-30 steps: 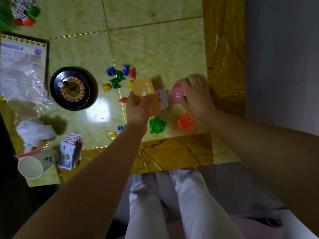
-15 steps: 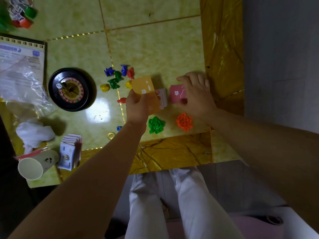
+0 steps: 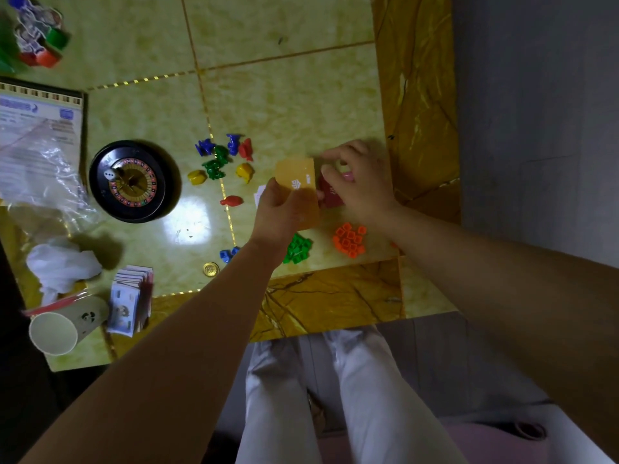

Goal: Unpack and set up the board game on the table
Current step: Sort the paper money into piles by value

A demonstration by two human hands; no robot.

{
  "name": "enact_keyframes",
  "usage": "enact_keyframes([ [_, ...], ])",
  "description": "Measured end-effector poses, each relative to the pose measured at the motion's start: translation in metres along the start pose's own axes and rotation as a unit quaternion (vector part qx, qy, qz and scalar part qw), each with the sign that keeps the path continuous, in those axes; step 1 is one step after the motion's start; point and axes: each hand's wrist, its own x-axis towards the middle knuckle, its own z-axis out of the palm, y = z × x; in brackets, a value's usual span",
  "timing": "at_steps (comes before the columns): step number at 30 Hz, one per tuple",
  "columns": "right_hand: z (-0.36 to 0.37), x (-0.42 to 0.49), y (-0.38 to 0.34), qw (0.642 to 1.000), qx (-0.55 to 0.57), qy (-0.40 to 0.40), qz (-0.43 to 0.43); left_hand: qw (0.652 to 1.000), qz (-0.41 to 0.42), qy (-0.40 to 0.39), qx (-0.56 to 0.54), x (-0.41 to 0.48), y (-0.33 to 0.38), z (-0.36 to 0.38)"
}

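Head view, looking down on the bench (image 3: pixel 284 95). The left grip (image 3: pixel 281 212) is closed around a stack of orange cards (image 3: pixel 296 185), thumb on the printed face, with the stack held just above the bench surface. The right grip (image 3: pixel 360 182) sits immediately right of that stack, its fingers (image 3: pixel 338 155) curled at the stack's far right edge. Motion blur hides whether they pinch a card, so its state cannot be told. A red card pile (image 3: pixel 331 197) lies under the right grip, touching the right edge of the orange cards.

Nearer the person than the left grip lies a heap of green houses (image 3: pixel 296 247). A heap of orange houses (image 3: pixel 350 241) lies nearer than the right grip.

Left of and beyond the left grip is a cluster of coloured pawns (image 3: pixel 224 155), with a single red pawn (image 3: pixel 231 200) just to its left. Further left stands the roulette wheel (image 3: pixel 134 180).

Well to the left and nearer the person are a gold coin (image 3: pixel 210 269), a bundle of banknotes (image 3: pixel 129 303) and a tipped paper cup (image 3: pixel 63 326).
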Motion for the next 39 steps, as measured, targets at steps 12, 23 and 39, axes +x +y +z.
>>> enact_keyframes([
  [12,-0.015,0.0,-0.008,0.971,0.185,-0.028,0.149,0.989,-0.145,-0.002,0.004,-0.01,0.016,0.017],
  [23,-0.039,-0.018,0.004,0.982,0.101,-0.119,0.104,0.969,-0.1,-0.001,0.225,-0.009,0.021,0.059],
  [39,-0.083,-0.026,0.052,0.949,-0.26,-0.129,-0.123,0.938,-0.062,-0.02,0.34,0.011,0.015,0.092],
])
